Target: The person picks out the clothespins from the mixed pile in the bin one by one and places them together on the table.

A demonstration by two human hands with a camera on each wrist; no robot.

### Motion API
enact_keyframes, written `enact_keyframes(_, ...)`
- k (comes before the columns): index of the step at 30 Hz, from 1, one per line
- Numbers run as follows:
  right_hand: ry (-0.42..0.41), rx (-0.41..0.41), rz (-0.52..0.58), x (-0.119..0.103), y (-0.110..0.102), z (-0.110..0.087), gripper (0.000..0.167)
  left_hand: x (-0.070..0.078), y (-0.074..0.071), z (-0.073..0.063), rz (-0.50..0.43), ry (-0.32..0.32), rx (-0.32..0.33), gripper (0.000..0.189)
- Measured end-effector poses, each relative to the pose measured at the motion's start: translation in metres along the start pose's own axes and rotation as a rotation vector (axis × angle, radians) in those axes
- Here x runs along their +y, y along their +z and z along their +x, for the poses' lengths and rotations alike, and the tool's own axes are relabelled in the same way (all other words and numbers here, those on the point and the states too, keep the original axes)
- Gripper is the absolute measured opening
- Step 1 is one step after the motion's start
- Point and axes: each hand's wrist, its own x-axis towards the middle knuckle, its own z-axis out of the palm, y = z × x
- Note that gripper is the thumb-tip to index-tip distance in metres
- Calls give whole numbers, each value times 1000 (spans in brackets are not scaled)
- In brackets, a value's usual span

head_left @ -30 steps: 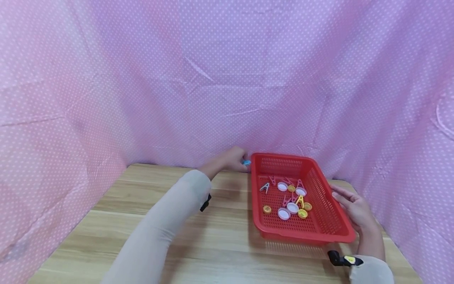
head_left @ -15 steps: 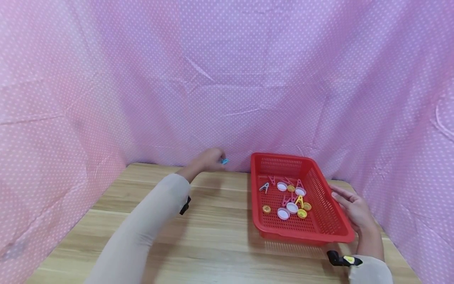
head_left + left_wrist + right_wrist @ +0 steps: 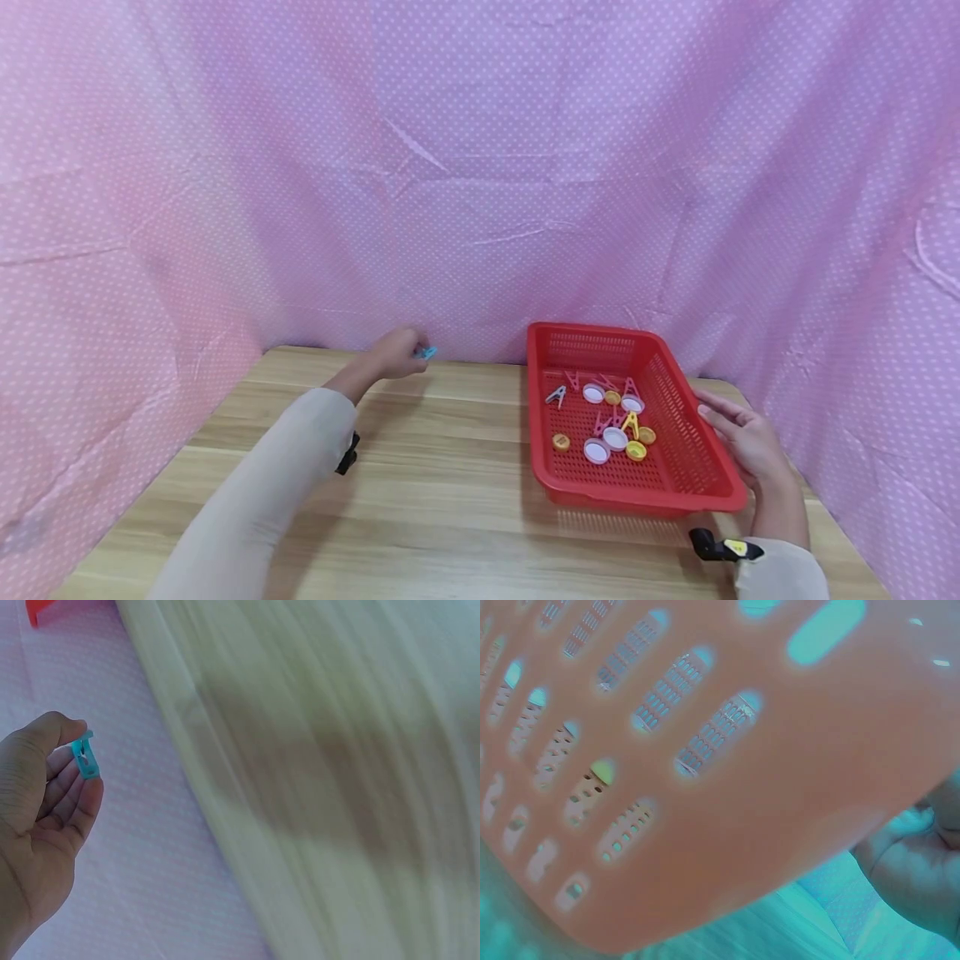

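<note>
My left hand [image 3: 396,353] is over the back left part of the table. Between thumb and fingertips it pinches a small light-blue clothespin [image 3: 86,756], clear of the tabletop. The red plastic basket [image 3: 536,400] stands at the right of the table. Inside lie several pink clothespins [image 3: 602,425], a yellow clothespin [image 3: 631,424], a grey clothespin [image 3: 557,396], white round caps [image 3: 597,452] and yellow caps [image 3: 636,451]. My right hand [image 3: 752,442] rests against the basket's right side with fingers extended; the basket wall hides part of it in the right wrist view.
The wooden table [image 3: 420,500] spreads left of and in front of the basket. A pink dotted cloth [image 3: 465,183] hangs close behind the table and along both sides. The basket's rim rises above its slotted walls.
My left hand has moved left, away from the basket's far left corner, with the blue clothespin still pinched. My right hand and the basket stay in place.
</note>
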Motion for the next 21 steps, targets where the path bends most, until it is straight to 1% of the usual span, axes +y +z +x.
enact_keyframes(3, 2, 5, -3, -1, -1, 0, 52, -12, 0, -10, -14, -13, 5, 26)
enact_keyframes(6, -3, 3, -1, -1, -1, -1, 51, -24, 1, -19, 0, -7, 18, 24)
enact_keyframes(8, -6, -6, 4, 0, -2, -1, 48, -31, 2, -25, 20, -15, 31, 22)
enact_keyframes(12, -22, -14, 13, 1, -3, -2, 44, -46, 4, -37, 15, -58, 49, 19)
enact_keyframes(17, -38, -27, 7, 2, -3, 0, 43, -63, 5, -55, -15, -74, 78, 14)
enact_keyframes(21, -39, -32, 7, 3, -2, 0, 44, -78, 5, -70, -20, -108, 82, 17)
